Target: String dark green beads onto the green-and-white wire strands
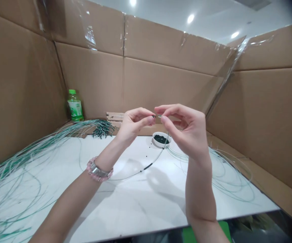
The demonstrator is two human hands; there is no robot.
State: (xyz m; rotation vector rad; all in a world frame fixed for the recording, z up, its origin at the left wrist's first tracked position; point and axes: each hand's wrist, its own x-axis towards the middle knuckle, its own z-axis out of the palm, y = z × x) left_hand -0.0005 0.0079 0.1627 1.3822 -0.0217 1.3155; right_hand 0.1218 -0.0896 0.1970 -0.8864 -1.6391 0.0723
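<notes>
My left hand (136, 123), with a watch and a pink bracelet at its wrist, pinches a small dark bead (154, 116) between thumb and forefinger. Facing it, my right hand (187, 130) pinches a thin pale green wire (159, 116) near its tip. The tip points at the bead; whether they touch is too small to tell. From my right hand the wire curves down toward the tabletop, carrying a row of black beads (148, 166). Just below the hands stands a white bowl (158, 145) of dark beads (161, 138).
Many loose green and white wires (34, 148) lie along the left, ending in a dark beaded bundle (103, 129). More wires (232, 189) spread at the right. A green-capped bottle (75, 106) stands in the back left corner. Cardboard walls (161, 81) enclose the white table (125, 202).
</notes>
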